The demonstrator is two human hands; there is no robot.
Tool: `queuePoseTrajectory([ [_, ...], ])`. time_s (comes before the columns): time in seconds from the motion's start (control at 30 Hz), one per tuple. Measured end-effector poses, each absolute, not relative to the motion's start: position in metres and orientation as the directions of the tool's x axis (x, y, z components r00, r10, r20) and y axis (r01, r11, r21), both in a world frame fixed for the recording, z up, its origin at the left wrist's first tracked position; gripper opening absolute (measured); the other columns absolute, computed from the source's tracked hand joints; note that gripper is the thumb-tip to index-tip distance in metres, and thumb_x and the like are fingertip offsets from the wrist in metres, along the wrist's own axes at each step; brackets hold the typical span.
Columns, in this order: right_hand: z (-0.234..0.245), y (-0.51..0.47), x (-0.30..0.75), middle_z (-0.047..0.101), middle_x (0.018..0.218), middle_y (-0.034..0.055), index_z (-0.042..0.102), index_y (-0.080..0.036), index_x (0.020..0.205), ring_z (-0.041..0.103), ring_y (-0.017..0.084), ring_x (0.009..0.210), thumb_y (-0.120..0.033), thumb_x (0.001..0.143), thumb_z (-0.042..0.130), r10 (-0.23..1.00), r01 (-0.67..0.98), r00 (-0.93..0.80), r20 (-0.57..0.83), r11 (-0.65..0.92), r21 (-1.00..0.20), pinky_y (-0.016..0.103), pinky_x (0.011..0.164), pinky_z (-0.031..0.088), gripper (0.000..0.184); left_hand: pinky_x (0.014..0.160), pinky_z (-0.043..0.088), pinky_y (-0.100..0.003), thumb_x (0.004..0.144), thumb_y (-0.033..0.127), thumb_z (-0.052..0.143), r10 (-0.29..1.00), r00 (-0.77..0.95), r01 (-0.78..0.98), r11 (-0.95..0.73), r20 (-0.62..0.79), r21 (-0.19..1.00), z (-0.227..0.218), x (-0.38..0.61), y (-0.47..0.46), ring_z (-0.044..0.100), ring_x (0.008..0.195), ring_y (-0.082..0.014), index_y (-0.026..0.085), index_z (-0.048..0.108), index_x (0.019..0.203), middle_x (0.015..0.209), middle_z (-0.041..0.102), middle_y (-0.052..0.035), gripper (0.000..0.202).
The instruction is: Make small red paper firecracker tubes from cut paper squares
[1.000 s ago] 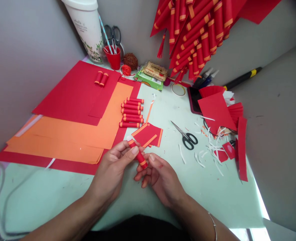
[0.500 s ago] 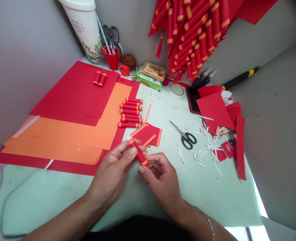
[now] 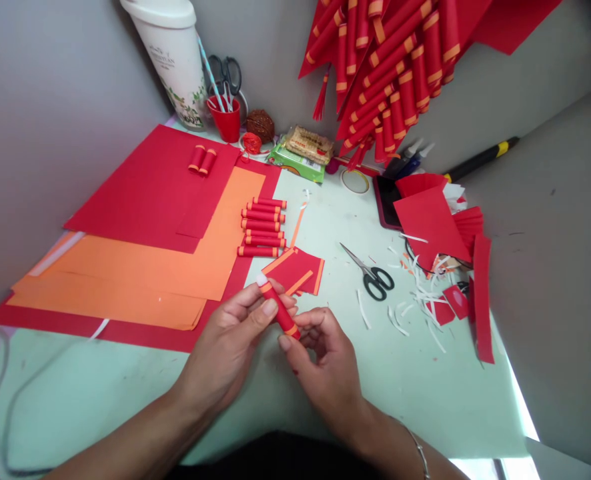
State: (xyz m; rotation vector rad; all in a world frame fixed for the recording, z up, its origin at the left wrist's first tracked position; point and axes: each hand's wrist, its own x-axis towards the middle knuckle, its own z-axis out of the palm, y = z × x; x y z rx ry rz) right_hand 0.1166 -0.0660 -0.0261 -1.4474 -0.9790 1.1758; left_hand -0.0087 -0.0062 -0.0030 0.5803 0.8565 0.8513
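Hands on a paper roll over the near counter edge.

Our left hand [image 3: 235, 337] pinches the red paper roll [image 3: 277, 311] along its length, while our right hand [image 3: 325, 360] closes its grip on the orange-banded lower end; we judge the rolling step nearly finished, and the next move calls for a firm hold so the seam stays shut. Beyond lie cut red pieces [image 3: 295, 268], then a row of finished rolls [image 3: 262, 227] on orange paper [image 3: 165, 267], scissors [image 3: 370, 273] mid-counter.
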Motion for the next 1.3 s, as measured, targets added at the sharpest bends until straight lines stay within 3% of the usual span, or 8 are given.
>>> queuePoseTrajectory([
  [0.2,-0.026,-0.067,0.112,0.063,0.085,-0.002,0.053,-0.026,0.098,0.059,0.014,0.072,-0.027,0.076,0.078,0.935,-0.168,0.177,-0.307,-0.279,-0.946,0.028,0.066,0.049,0.033,0.088,0.05,-0.03,0.087,0.024,0.07,0.847,0.348,-0.406,0.522,-0.401,0.75,-0.003,-0.009,-0.006,0.064,0.102,-0.022,0.019,0.073,0.096,0.104,0.073,-0.0052,0.011],
  [0.33,-0.025,-0.064,0.115,0.06,0.077,-0.0043,0.053,-0.024,0.095,0.058,0.013,0.066,-0.03,0.078,0.075,0.912,-0.232,0.215,-0.349,-0.3,-0.925,0.026,0.062,0.049,0.028,0.08,0.052,-0.027,0.085,0.025,0.071,0.841,0.363,-0.411,0.531,-0.401,0.741,-0.003,-0.009,-0.006,0.064,0.1,-0.0213,0.019,0.073,0.096,0.106,0.072,-0.005,0.012],
  [0.5,-0.024,-0.063,0.116,0.062,0.067,-0.0047,0.055,-0.023,0.088,0.056,0.011,0.058,-0.027,0.079,0.072,0.921,-0.153,0.186,-0.342,-0.317,-0.936,0.023,0.056,0.047,0.02,0.081,0.051,-0.027,0.086,0.025,0.071,0.846,0.356,-0.4,0.522,-0.397,0.753,-0.003,-0.008,-0.007,0.062,0.104,-0.0215,0.02,0.073,0.099,0.109,0.072,-0.0048,0.014],
  [0.83,-0.022,-0.064,0.119,0.064,0.078,-0.0019,0.059,-0.021,0.086,0.061,0.011,0.063,-0.018,0.081,0.067,0.968,0.158,0.249,0.005,-0.035,-0.987,0.023,0.06,0.052,0.01,0.084,0.049,-0.029,0.079,0.027,0.079,0.814,0.323,-0.366,0.577,-0.482,0.73,-0.002,-0.008,-0.006,0.068,0.091,-0.0195,0.022,0.071,0.112,0.092,0.077,-0.0028,0.034],
  [1.07,-0.022,-0.065,0.124,0.063,0.081,-0.0014,0.059,-0.021,0.088,0.062,0.011,0.065,-0.017,0.083,0.065,0.968,0.273,0.233,0.097,0.031,-0.961,0.022,0.06,0.053,0.009,0.092,0.049,-0.033,0.082,0.032,0.076,0.806,0.35,-0.312,0.58,-0.477,0.753,-0.005,-0.009,-0.006,0.066,0.103,-0.0233,0.02,0.075,0.101,0.104,0.076,-0.0053,0.021],
  [1.3,-0.026,-0.065,0.123,0.062,0.082,-0.0004,0.058,-0.021,0.091,0.062,0.011,0.064,-0.018,0.085,0.064,0.968,0.348,0.212,0.136,0.055,-0.936,0.023,0.059,0.051,0.009,0.095,0.049,-0.037,0.086,0.033,0.071,0.797,0.39,-0.276,0.578,-0.46,0.768,-0.004,-0.01,-0.006,0.063,0.11,-0.0269,0.02,0.074,0.105,0.111,0.074,-0.007,0.023],
])
